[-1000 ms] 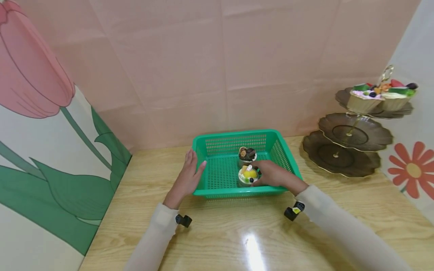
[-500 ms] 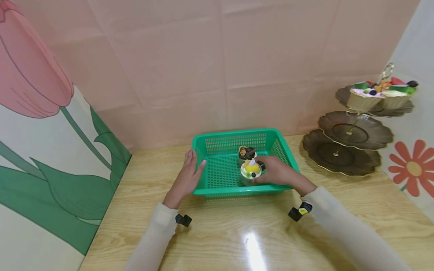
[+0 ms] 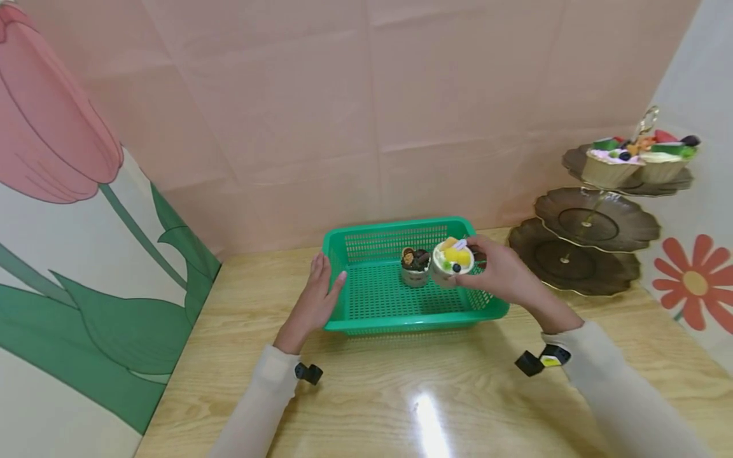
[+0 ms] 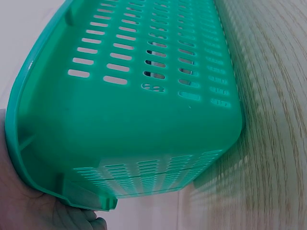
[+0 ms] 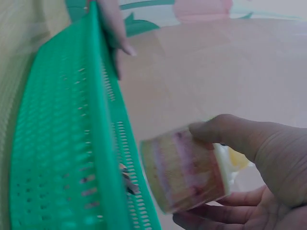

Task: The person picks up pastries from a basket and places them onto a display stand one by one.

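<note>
My right hand (image 3: 504,270) pinches a layered fruit dessert cup (image 3: 444,272) between thumb and fingers, over the right part of the green plastic basket (image 3: 401,323). Yellow fruit and a dark berry top its cream. In the right wrist view the clear cup (image 5: 184,170) tilts, showing pale and pink layers, and it stands above the basket rim. Inside the basket sits a second dessert cup (image 3: 415,273) with chocolate pieces and a biscuit on top. My left hand (image 3: 317,299) rests against the basket's left rim, fingers straight; in the left wrist view the basket wall (image 4: 129,124) fills most of the frame.
At the right a three-tier brown stand (image 3: 598,219) with scalloped plates carries two cupcakes (image 3: 610,168) on its top tier. The basket stands on a wooden table (image 3: 366,394) before a pink backdrop (image 3: 286,127).
My right hand has lifted the fruit dessert cup up from the basket floor and moved it rightward. The chocolate cup now shows more fully. My left hand has stayed at the rim.
</note>
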{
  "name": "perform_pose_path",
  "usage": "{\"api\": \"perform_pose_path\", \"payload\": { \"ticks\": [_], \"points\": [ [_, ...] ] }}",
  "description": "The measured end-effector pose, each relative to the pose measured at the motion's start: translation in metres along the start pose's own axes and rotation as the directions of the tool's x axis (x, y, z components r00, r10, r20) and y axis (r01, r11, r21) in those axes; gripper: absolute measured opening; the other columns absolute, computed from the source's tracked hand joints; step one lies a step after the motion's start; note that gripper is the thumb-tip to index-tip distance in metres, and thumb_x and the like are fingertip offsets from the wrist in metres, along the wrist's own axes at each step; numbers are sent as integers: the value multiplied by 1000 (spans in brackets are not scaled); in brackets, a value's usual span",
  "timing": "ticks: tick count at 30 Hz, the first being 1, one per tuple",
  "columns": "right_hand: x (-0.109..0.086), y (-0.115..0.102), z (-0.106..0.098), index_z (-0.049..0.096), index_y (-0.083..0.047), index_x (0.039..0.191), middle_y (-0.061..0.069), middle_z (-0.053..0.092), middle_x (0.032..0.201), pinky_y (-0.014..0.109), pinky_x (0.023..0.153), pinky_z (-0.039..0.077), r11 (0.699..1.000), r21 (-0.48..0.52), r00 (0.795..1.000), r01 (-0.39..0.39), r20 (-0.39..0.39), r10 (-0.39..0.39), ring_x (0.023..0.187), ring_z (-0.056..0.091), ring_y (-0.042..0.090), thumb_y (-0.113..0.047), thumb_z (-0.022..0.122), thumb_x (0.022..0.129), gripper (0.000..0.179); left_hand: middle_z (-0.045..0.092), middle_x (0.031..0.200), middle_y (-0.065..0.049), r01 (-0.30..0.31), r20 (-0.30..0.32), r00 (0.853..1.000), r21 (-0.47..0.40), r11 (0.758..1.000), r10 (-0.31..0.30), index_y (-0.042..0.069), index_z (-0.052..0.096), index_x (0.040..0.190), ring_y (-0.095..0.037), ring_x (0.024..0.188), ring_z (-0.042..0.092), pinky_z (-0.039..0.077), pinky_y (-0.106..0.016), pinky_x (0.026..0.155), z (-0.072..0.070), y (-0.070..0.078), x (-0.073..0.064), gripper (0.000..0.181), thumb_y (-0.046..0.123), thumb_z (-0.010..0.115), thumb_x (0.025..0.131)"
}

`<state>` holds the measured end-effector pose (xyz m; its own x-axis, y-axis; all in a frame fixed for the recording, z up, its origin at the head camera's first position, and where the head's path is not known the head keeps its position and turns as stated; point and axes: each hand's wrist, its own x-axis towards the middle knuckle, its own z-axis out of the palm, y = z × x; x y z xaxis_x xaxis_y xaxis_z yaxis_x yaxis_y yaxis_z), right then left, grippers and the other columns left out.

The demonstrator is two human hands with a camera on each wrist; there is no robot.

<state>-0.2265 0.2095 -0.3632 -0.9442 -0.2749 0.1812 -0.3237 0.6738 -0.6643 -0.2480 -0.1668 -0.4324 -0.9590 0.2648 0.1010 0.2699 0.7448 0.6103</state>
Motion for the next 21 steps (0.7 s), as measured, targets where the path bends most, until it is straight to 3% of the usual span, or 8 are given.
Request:
{"api": "perform_pose_path", "payload": {
  "ticks": [6,9,13,17,21],
  "points": [
    [-9,5,-25,46,8,141,27,56,132,58,95,50,998,57,992,-40,-117,46,117,59,46,-27,84,87,75,-12,169,-6,-4,1,1000,-5,1000,4,-3,6,161,-17,153,-16,4,-44,123,-1,1,-1,90,66,19,105],
    [-13,11,-33,47,5,142,25,57,132,33,92,54,996,61,980,-61,-186,71,116,60,42,-27,83,87,73,-12,169,-6,-3,2,1000,-8,1000,3,-3,6,161,-17,153,-16,4,-44,123,-1,1,-2,90,66,19,105],
    [-18,21,-41,47,4,143,24,57,132,2,75,41,992,70,959,-106,-257,121,114,60,38,-31,82,88,74,-12,169,-7,-8,2,1000,-14,1000,8,-3,6,161,-18,154,-15,6,-46,123,-2,1,-1,89,66,20,105],
    [-24,33,-47,45,6,145,26,56,133,0,71,39,986,84,931,-146,-325,166,112,59,36,-35,81,88,79,-13,169,-5,-3,2,1000,-10,1000,3,-2,6,161,-16,153,-16,6,-45,124,-1,0,-1,89,66,19,105],
    [-26,46,-56,45,6,146,25,56,132,-1,71,40,977,98,888,-192,-406,215,104,57,16,-36,81,88,81,-13,169,-5,-4,3,1000,-11,1000,4,-2,5,161,-17,153,-16,6,-45,124,0,0,-1,89,66,19,105]
  ]
}}
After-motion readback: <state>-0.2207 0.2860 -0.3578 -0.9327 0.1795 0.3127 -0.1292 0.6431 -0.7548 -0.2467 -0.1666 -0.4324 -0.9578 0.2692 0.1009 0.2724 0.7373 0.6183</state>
